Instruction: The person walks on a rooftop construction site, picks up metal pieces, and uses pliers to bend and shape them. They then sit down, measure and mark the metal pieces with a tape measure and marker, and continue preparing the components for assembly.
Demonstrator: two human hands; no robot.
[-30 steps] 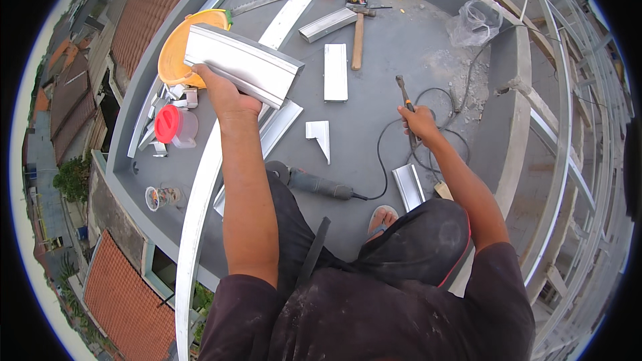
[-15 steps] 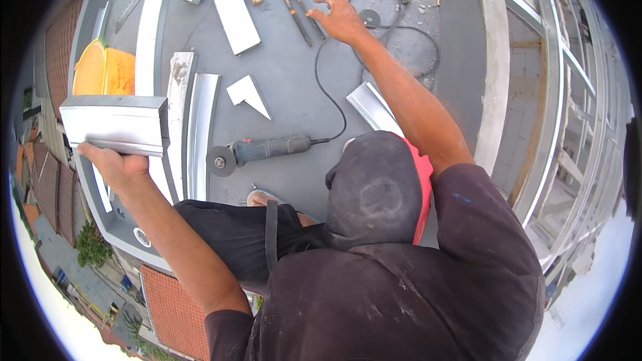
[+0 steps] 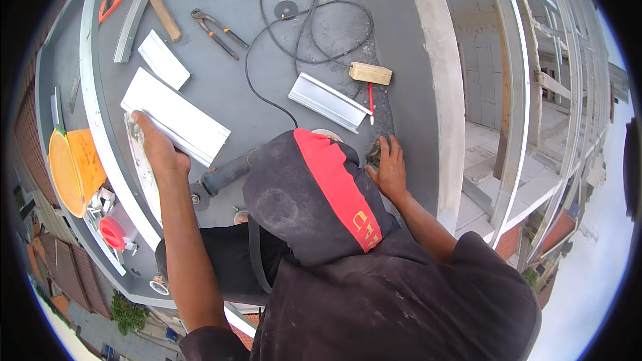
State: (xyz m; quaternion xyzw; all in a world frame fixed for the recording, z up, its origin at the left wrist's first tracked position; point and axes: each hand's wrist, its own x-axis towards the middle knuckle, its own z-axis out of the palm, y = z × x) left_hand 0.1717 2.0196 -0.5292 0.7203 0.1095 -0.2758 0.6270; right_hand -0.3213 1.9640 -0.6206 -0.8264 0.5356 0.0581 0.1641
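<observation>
My left hand (image 3: 162,150) is closed on the edge of a short white metal channel piece (image 3: 177,117), tilted over the grey floor. My right hand (image 3: 389,172) is low beside the concrete edge, with its fingers curled round a small dark object (image 3: 374,154), mostly covered. Near my left forearm lies an angle grinder (image 3: 231,172), partly hidden by the cap. A second channel piece (image 3: 328,102) rests left of my right hand. Beyond that hand are a wooden block (image 3: 371,73) and a red-and-white pen-like stick (image 3: 372,101).
Farther off lie pincers (image 3: 219,35), a hammer (image 3: 157,7), an orange-handled tool (image 3: 110,0), another white offcut (image 3: 164,60) and a cutting disc (image 3: 286,9). A black cord (image 3: 266,27) loops across the floor. At left stand a yellow bucket (image 3: 73,167) and a red-lidded container (image 3: 112,232).
My right hand has come back from near the pincers to the dark object by the concrete edge. My left hand has brought the channel piece inward over the floor. The view has shifted.
</observation>
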